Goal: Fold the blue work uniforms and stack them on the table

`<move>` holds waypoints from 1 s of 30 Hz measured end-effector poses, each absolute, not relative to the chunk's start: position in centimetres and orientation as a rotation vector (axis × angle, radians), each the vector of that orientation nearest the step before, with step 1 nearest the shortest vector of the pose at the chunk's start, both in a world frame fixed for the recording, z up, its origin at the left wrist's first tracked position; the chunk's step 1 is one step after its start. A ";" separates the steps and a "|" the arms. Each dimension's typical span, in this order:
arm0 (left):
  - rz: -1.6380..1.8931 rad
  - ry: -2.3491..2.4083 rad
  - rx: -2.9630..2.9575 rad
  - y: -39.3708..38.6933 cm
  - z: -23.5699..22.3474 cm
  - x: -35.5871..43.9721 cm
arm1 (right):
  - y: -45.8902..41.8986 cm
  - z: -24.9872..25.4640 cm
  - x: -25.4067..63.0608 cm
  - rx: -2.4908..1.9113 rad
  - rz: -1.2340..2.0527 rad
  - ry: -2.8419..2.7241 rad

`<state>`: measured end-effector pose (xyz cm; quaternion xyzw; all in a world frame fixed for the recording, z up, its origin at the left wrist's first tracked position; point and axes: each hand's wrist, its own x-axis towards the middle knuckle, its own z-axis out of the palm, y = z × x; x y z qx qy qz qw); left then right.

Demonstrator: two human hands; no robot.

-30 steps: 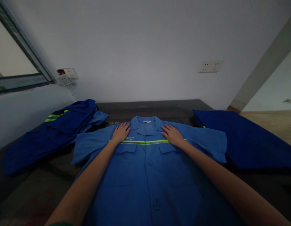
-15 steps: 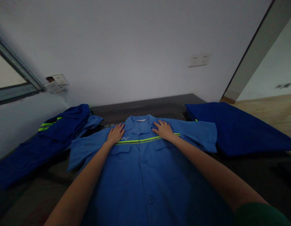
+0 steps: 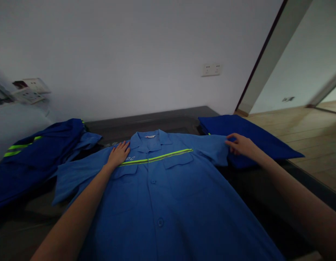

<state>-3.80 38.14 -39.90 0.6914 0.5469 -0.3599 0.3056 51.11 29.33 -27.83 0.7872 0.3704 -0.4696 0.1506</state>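
Note:
A blue short-sleeved work shirt [image 3: 159, 188] with a yellow-green reflective stripe lies face up and buttoned on a dark table [image 3: 157, 121], collar away from me. My left hand [image 3: 118, 154] lies flat with fingers stretched out on the shirt's left shoulder, beside the collar. My right hand [image 3: 242, 145] is at the end of the shirt's right sleeve [image 3: 215, 146], fingers curled and pinching the sleeve's edge.
A dark blue garment with reflective stripes [image 3: 34, 152] is heaped at the table's left. A folded dark blue garment [image 3: 249, 136] lies at the right, just beyond my right hand. Wall sockets [image 3: 211, 69] sit on the white wall; wooden floor [image 3: 306, 134] lies to the right.
My right hand left the shirt's chest beside the collar and moved right to the end of the right sleeve, closing on its edge. My left hand stayed put. The view turned rightward.

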 end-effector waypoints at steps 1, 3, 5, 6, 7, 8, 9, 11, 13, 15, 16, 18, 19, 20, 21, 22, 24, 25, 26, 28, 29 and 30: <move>-0.940 1.455 1.832 38.1 -39.9 -3.8 | 28.1 -27.0 51.3 2.246 -1.512 0.944; -0.891 1.477 1.829 38.0 -39.8 -3.8 | 25.6 -25.7 50.5 2.246 -1.779 0.787; -0.785 1.550 1.834 38.3 -39.4 -3.6 | 23.7 -25.1 48.9 2.333 -1.883 0.771; -0.707 1.612 1.850 38.5 -39.1 -3.4 | 23.0 -25.1 48.1 2.401 -1.895 0.784; -0.616 1.676 1.875 38.8 -38.7 -2.9 | 22.5 -25.1 47.4 2.473 -1.900 0.789; -0.520 1.725 1.907 39.1 -38.3 -2.2 | 22.3 -25.2 46.8 2.543 -1.912 0.773; -0.432 1.741 1.940 39.3 -37.8 -1.2 | 22.1 -25.4 46.4 2.610 -1.933 0.735; -0.316 1.645 1.990 39.4 -36.8 1.9 | 22.2 -25.6 46.0 2.722 -1.983 0.642; -0.291 1.431 2.002 38.7 -35.9 6.0 | 22.4 -25.7 45.9 2.782 -2.009 0.632; -0.314 1.221 1.985 37.4 -35.2 10.6 | 22.4 -25.7 45.8 2.796 -2.028 0.656; -0.337 1.133 1.977 36.7 -35.0 12.7 | 22.4 -25.7 45.7 2.787 -2.053 0.639; -0.400 1.057 1.955 35.4 -35.0 16.2 | 22.2 -25.8 45.6 2.758 -2.128 0.556; -0.432 1.071 1.953 34.9 -35.2 17.4 | 22.2 -25.7 45.6 2.748 -2.160 0.523; -0.466 1.115 1.954 34.5 -35.4 18.2 | 22.2 -25.6 45.7 2.748 -2.179 0.519; -0.507 1.174 1.949 34.3 -35.9 18.6 | 22.3 -25.3 45.9 2.773 -2.170 0.547; -0.555 1.229 1.933 34.1 -36.4 18.7 | 22.4 -25.0 46.2 2.813 -2.134 0.597; -0.654 1.286 1.875 34.1 -37.5 18.2 | 23.1 -24.2 47.1 2.890 -2.019 0.705; -0.692 1.285 1.843 34.1 -38.0 17.9 | 23.5 -23.8 47.6 2.911 -1.968 0.745; -0.716 1.272 1.821 34.2 -38.4 17.5 | 23.9 -23.5 48.0 2.927 -1.924 0.775; -0.718 1.256 1.813 34.2 -38.9 17.1 | 24.5 -23.3 48.8 2.924 -1.874 0.813; -0.710 1.254 1.818 34.2 -39.0 17.1 | 24.6 -23.3 49.1 2.905 -1.863 0.825; -0.701 1.254 1.823 34.2 -39.1 17.0 | 24.6 -23.5 49.3 2.862 -1.866 0.833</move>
